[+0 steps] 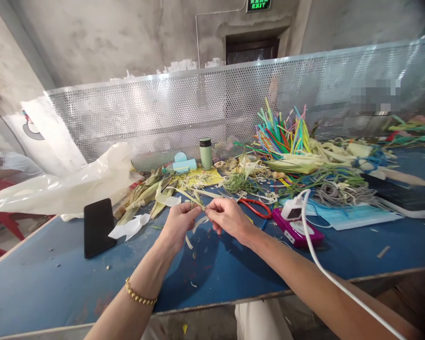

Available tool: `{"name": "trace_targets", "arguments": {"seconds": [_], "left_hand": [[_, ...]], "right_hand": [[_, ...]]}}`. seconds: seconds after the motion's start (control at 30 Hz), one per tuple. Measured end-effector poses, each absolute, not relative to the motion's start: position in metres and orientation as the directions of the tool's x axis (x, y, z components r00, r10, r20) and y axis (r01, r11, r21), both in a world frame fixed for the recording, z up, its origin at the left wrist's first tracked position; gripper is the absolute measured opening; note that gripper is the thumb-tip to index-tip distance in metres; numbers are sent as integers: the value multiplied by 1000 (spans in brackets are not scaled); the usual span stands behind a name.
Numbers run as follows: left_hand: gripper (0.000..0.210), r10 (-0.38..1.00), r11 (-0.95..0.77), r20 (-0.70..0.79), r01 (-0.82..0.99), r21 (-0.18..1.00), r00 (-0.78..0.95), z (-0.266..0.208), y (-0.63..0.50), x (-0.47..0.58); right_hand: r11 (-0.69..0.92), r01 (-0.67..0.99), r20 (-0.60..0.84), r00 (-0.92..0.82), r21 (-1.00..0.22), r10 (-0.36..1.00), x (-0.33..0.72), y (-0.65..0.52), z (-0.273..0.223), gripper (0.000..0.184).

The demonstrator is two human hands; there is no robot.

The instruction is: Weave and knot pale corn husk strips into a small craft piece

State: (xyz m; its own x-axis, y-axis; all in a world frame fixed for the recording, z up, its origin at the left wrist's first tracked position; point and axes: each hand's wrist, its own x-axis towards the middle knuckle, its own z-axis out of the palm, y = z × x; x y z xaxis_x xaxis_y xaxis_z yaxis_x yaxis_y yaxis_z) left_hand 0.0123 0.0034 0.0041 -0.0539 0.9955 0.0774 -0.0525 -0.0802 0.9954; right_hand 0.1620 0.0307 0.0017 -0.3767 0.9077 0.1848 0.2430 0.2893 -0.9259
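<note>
Over the blue table (46, 288), closest in, a gold bead bracelet (139, 293) sits on the L arm (147, 269). Just past it, L hand (179, 223) & R hand (231, 216) nearly meet, fingertips pinching a thin pale strip (197, 198) btwn them. Black phone (98, 227) lies to the L; purple box (297, 229) w/ white plug (292, 209) to the R. Red scissors (260, 215) are just beyond R hand. Further back: dry husks (145, 193), green cup (206, 157) w/ black lid, bunch of bright strips (283, 134). Behind: metal screen (156, 113) w/ holes, then green EXIT sign (258, 6) up high.
</note>
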Motion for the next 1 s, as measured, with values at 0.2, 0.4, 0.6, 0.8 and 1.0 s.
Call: {"name": "trace_targets", "arguments": {"seconds": [0.2, 0.4, 0.6, 0.8, 1.0], "left_hand": [[26, 997, -66, 64, -56, 996, -35, 5, 2, 12], [23, 999, -33, 27, -132, 991, -43, 8, 0, 12], [22, 998, -32, 24, -167, 985, -51, 9, 0, 13], [22, 995, -75, 69, -81, 994, -72, 7, 0, 13], [23, 991, -115, 105, 117, 986, 83, 6, -1, 14]], "right_hand": [[299, 130, 236, -359, -945, 903, 161, 29, 3, 13], [343, 111, 281, -371, -933, 885, 161, 32, 2, 13], [373, 156, 297, -367, -915, 882, 159, 32, 0, 14], [378, 241, 258, -414, -894, 873, 164, 32, 4, 16], [735, 411, 673, -315, -539, 669, 174, 37, 16, 17]]}}
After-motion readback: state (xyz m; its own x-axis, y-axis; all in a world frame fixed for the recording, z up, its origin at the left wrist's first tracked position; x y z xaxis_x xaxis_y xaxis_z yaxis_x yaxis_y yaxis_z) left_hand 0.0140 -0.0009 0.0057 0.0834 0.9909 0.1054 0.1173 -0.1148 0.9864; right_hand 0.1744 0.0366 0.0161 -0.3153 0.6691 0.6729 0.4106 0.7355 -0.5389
